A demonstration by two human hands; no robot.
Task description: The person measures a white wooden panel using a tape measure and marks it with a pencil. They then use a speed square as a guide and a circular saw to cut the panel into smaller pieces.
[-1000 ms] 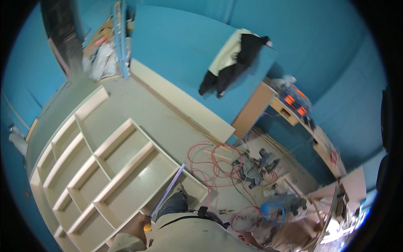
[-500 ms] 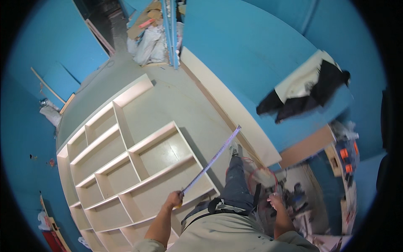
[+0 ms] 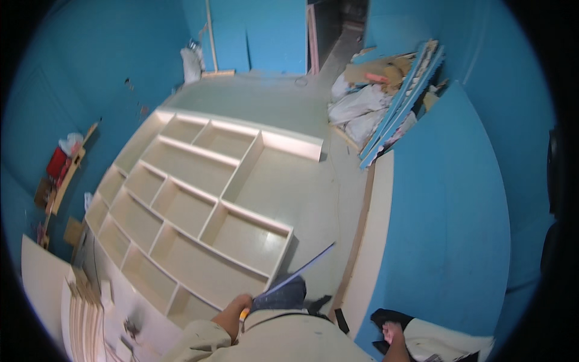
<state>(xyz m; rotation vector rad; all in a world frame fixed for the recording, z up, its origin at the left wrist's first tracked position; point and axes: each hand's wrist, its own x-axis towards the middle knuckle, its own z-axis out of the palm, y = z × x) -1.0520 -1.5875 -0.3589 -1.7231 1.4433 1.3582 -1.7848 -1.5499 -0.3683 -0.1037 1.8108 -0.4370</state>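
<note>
My left hand is closed around a tape measure, with a bit of its yellow-orange case showing below the fingers. The drawn-out tape blade slants up to the right, past the corner of a large white shelf unit, and its tip hangs over the grey floor. My right hand has its fingers curled in front of the black part of a black-and-white garment. Whether the fingers grip this cloth I cannot make out. The garment lies on the near end of a big blue panel.
The shelf unit lies flat with several compartments. A pale board runs beside the blue panel. Rubbish sacks and blue strips pile up by the doorway. Stacked boards stand at lower left, and a wooden ledge holds small items.
My view has swung left, so the shelf unit and blue panel appear turned. My right hand now appears over the garment's black part. The left hand still holds the tape measure, its blade out.
</note>
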